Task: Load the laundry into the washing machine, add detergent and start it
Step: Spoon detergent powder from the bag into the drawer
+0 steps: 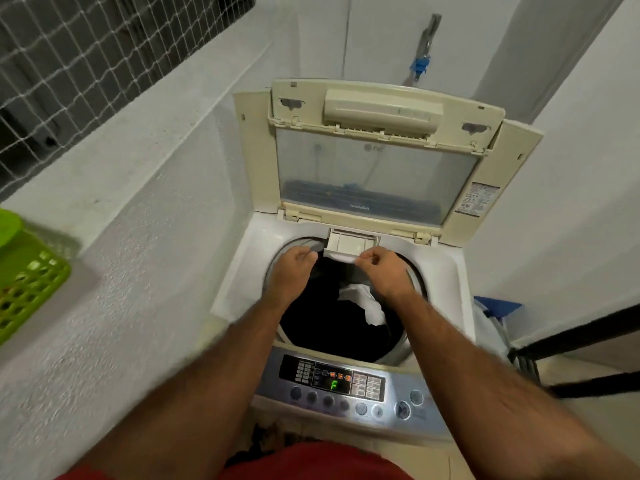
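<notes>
Head view: top-loading washing machine (349, 306) fills the centre, lid (377, 150) raised upright at the far side. Dark laundry (332, 327) with one white piece lies in the drum. Detergent drawer (349, 245) stands pulled out at the far rim. Right hand (382, 270) pinches the drawer's front edge, grip clamped on it. Left hand (294, 268) hovers just left of it, fingers curled, holding nothing. Control panel (343, 382) near, lit. Green basket (24, 275) far left.

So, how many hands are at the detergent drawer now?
2: the left hand at the left corner of the detergent drawer, the right hand pinching its front edge.
</notes>
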